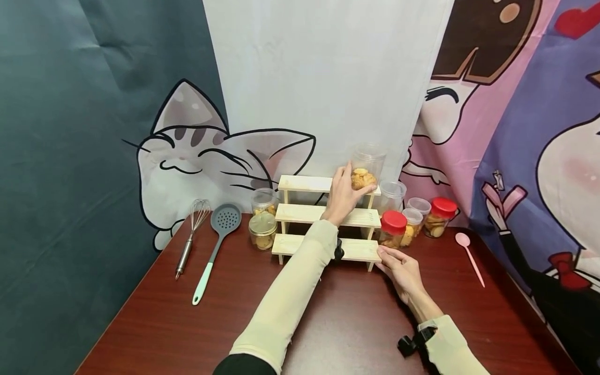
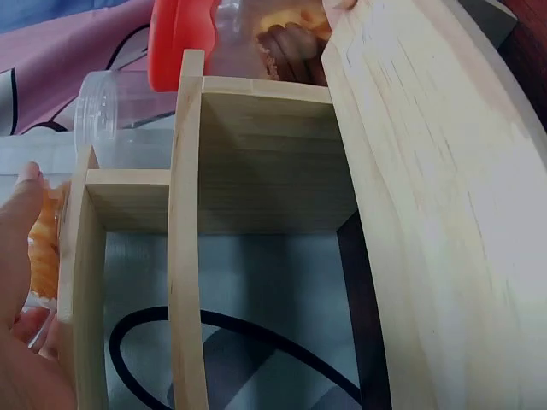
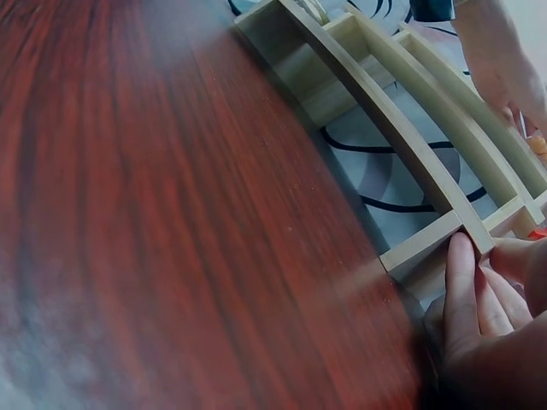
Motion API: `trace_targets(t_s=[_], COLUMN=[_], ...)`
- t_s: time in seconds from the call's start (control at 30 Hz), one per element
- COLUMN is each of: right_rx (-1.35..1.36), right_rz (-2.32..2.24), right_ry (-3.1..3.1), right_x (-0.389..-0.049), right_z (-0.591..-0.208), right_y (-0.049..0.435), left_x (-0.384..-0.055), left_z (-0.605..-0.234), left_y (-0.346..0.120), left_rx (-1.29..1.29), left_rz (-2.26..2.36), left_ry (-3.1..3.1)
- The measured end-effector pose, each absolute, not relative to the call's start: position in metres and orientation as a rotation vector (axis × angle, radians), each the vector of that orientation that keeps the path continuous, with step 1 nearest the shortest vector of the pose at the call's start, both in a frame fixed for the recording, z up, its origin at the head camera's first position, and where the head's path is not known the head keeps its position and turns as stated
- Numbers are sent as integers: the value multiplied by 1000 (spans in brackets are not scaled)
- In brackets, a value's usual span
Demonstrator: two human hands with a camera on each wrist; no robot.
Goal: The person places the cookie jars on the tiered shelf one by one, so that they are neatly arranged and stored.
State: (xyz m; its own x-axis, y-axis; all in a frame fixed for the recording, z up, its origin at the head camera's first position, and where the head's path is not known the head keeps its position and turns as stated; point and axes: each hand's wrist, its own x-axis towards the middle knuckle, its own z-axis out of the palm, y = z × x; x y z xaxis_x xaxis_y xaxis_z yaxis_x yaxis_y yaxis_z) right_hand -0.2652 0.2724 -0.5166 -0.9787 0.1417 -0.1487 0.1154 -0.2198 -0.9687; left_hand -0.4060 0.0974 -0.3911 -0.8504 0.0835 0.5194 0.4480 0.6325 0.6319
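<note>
At the right end of the top step of a wooden three-step rack (image 1: pixel 300 212), my left hand (image 1: pixel 343 195) grips a clear plastic jar (image 1: pixel 369 161) with cookies in its lower part. Thumb and fingers lie on either side of that jar. In the left wrist view, the left hand (image 2: pixel 26 299) shows at the left edge, beside the cookies. My right hand (image 1: pixel 403 273) pinches the right end of the rack's bottom step. In the right wrist view, the right hand (image 3: pixel 487 316) has its thumb and fingers on that step's end.
Right of the rack stand a red-lidded jar (image 1: pixel 394 222), another red-lidded jar (image 1: pixel 442 208) and several clear containers (image 1: pixel 411 219). A pink spoon (image 1: pixel 463 240) lies farther right. On the left are a gold-lidded jar (image 1: pixel 262 230), a clear jar (image 1: pixel 264 200), a slotted turner (image 1: pixel 226 219) and a whisk (image 1: pixel 185 258).
</note>
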Motion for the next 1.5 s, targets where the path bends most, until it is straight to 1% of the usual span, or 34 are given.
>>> trace_targets(t_s=[0.47,0.7,0.9,1.17,1.33,1.5], right_rx=[-352,-403,-364,-367,-364,-388], right_rz=[2432,2447,2452,2466,2473,2494], right_ry=[-1920,-1931,-1921,-1938,-1929,-1907], right_x=[-262,-257,-259,-264,-264,-264], right_z=[-516,-517,-516,-512,-512,-512], right_y=[269,271,274,272,274,274], left_x=[-405,-384,-361,-329,-325,-319], left_z=[-394,-405,-410,-431,-450,-468], left_y=[99,81,37,-57,-108,-142], left_rx=[-428,-453,-556,-622,-528,-401], left_rz=[-1021,-1107,-1156,-1051,-1014,-1029], left_ry=[-2417,-2352,-2217,-2150,-2109,-2111])
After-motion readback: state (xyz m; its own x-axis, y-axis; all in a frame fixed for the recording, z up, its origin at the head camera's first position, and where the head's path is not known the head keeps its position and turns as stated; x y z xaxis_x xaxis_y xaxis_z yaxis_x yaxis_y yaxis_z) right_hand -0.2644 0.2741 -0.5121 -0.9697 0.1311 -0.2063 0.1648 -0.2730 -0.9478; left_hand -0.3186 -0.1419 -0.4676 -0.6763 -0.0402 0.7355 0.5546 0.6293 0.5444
